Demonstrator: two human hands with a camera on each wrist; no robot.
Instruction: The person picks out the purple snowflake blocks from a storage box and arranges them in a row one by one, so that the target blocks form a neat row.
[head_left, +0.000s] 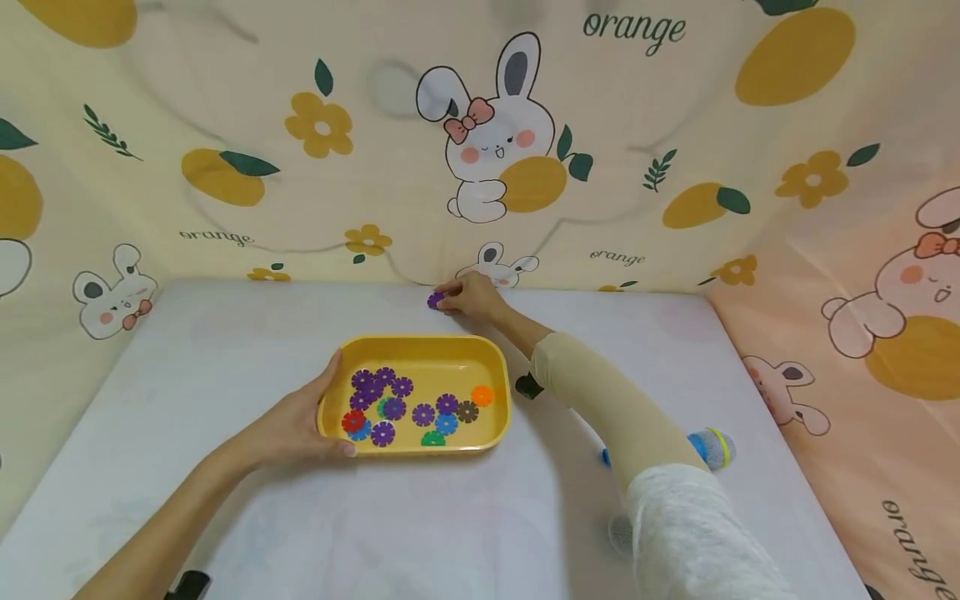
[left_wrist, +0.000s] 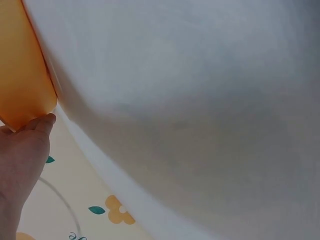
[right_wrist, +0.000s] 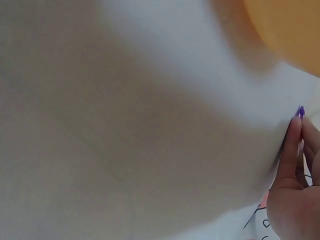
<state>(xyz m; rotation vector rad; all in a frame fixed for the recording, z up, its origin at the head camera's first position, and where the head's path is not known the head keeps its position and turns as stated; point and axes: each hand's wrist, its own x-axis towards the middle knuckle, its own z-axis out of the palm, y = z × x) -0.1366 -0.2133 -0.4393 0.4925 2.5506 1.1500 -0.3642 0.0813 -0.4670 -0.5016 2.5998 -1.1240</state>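
My left hand (head_left: 296, 425) grips the left end of a yellow plastic tray (head_left: 420, 348), thumb at the near corner and fingers along the far side. In the left wrist view that hand (left_wrist: 27, 155) holds the tray's edge (left_wrist: 25, 75). Inside the tray lie several notched snowflake discs, mostly purple (head_left: 382, 433), with red (head_left: 353, 421), blue (head_left: 446, 424), green (head_left: 432, 438), brown (head_left: 467, 412) and orange (head_left: 482, 396) ones. Beyond the tray, near the table's back edge, my right hand (head_left: 474, 296) pinches a purple snowflake disc (head_left: 435, 300) between thumb and fingers.
A blue microphone-like object (head_left: 708, 448) lies on the white table (head_left: 405, 525) at right, partly behind the right sleeve. A grey mesh ball (head_left: 620, 533) shows beside that sleeve. Patterned cloth (head_left: 300, 200) rises at the table's back and sides.
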